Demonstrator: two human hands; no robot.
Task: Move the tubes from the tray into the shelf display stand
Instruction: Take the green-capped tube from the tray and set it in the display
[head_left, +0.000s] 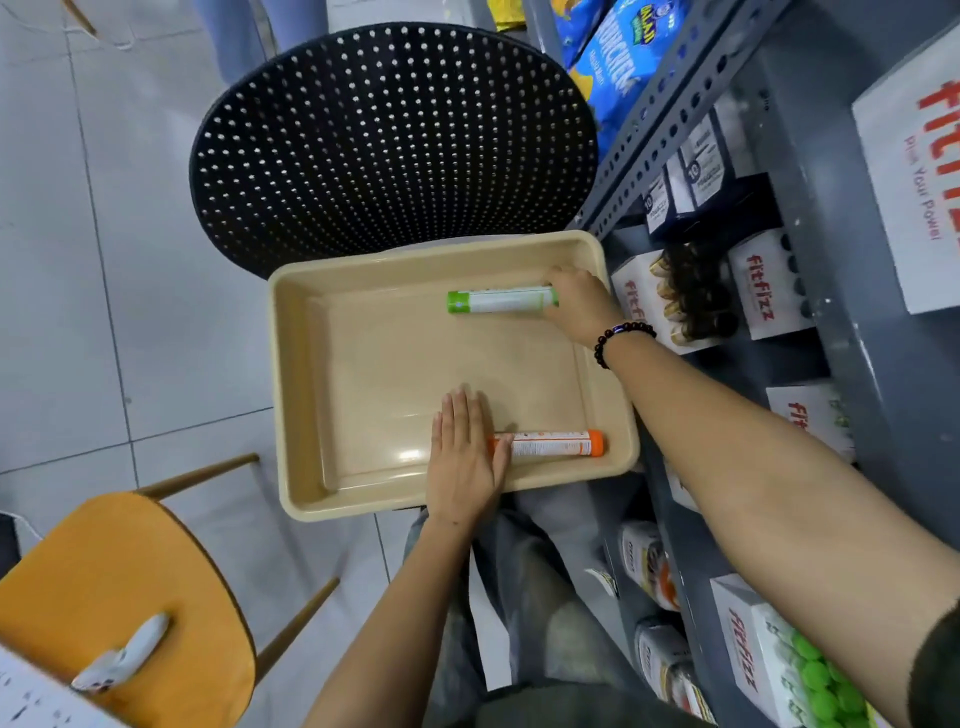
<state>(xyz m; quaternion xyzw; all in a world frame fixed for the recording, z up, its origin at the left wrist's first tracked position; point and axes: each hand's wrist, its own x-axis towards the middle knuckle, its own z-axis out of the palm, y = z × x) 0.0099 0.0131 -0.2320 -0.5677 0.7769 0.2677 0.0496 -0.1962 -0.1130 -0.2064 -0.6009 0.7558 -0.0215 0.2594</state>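
Observation:
A beige tray (311, 395) rests on my lap and holds two tubes. A white tube with a green cap (493, 301) lies near the tray's far right corner; my right hand (579, 304) is closed around its right end. A white tube with orange caps (556, 444) lies along the near right wall. My left hand (465, 457) lies flat, fingers together, on the tray floor and covers that tube's left end. White Fitfizz display stands (769, 291) sit on the grey shelf at the right, one with green-capped tubes (821, 680) in it.
A black perforated chair (389, 140) stands beyond the tray, and an orange chair (119, 597) at the lower left. The grey metal shelf (852, 332) runs along the right with boxes, jars and blue snack bags (618, 67). Pale floor tiles spread left.

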